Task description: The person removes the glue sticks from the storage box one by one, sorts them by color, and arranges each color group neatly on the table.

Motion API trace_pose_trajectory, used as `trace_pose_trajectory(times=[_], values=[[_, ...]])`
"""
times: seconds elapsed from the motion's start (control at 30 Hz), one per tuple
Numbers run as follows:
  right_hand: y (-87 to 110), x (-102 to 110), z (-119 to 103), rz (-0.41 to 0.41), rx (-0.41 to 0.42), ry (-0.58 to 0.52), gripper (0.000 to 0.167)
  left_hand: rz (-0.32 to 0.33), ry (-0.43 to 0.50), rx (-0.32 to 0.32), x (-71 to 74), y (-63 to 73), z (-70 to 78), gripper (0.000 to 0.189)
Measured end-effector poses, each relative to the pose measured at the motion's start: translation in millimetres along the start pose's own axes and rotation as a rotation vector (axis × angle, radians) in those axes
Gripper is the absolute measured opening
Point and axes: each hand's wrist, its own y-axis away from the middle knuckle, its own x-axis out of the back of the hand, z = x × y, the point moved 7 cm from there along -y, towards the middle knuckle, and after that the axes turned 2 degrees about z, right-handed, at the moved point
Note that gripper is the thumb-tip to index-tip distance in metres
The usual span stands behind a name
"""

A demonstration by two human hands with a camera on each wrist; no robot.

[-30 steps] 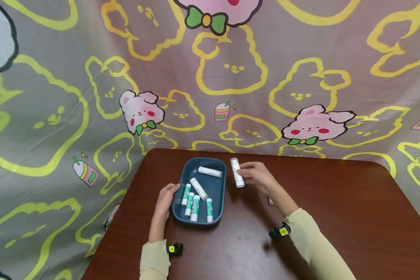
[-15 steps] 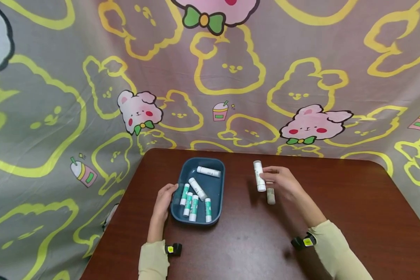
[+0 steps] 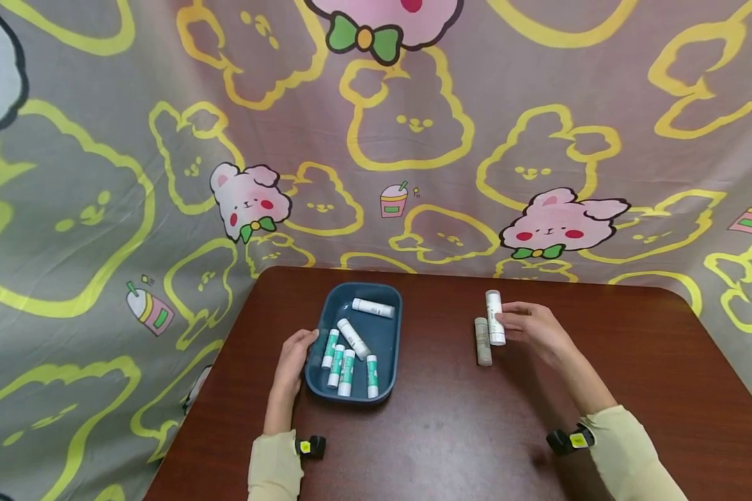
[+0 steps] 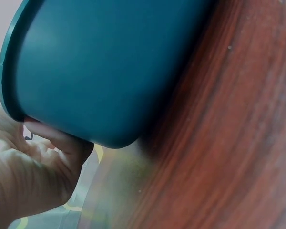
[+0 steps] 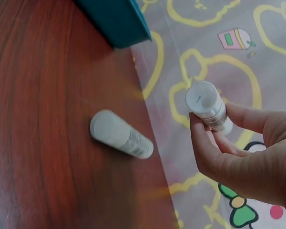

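Observation:
My right hand pinches a white glue stick between thumb and fingers. In the right wrist view its round end faces the camera. Just left of it, a second white glue stick lies on the table, in the shade of the held one. At the left, my left hand grips the rim of a dark blue plastic bin, thumb against the outer wall in the left wrist view. Inside lie two white glue sticks and several green-and-white ones.
The brown wooden table extends in front of and to the right of the bin. A grey cloth with yellow bear outlines and pink rabbits hangs behind the far edge and on the left.
My right hand has carried the white glue stick rightward, away from the bin, to beside the one on the table. My left hand has stayed at the bin's rim.

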Motion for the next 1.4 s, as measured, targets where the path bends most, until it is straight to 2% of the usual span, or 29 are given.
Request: trace_pose_trajectory(times=[0.13, 0.37, 0.47, 0.77, 1.4], values=[[1.3, 5.8, 7.0, 0.006, -0.004, 0.026, 0.055, 0.013, -0.004, 0.022, 0.4, -1.4, -1.1, 0.026], [1.8, 12.1, 18.8, 0.023, -0.028, 0.017, 0.055, 0.033, -0.018, 0.046, 3.9, -22.2, -25.5, 0.028], [2.2, 15.3, 23.0, 0.030, -0.032, 0.026, 0.054, 0.040, -0.011, 0.036, 4.6, -25.2, -30.9, 0.029], [1.2, 22.3, 38.3, 0.050, -0.051, 0.042, 0.054, 0.064, -0.019, 0.004, 5.2, -24.6, -31.9, 0.026], [-0.6, 23.5, 59.0, 0.048, -0.064, 0.033, 0.048, 0.058, -0.015, 0.000, 4.4, -24.6, -32.3, 0.027]])
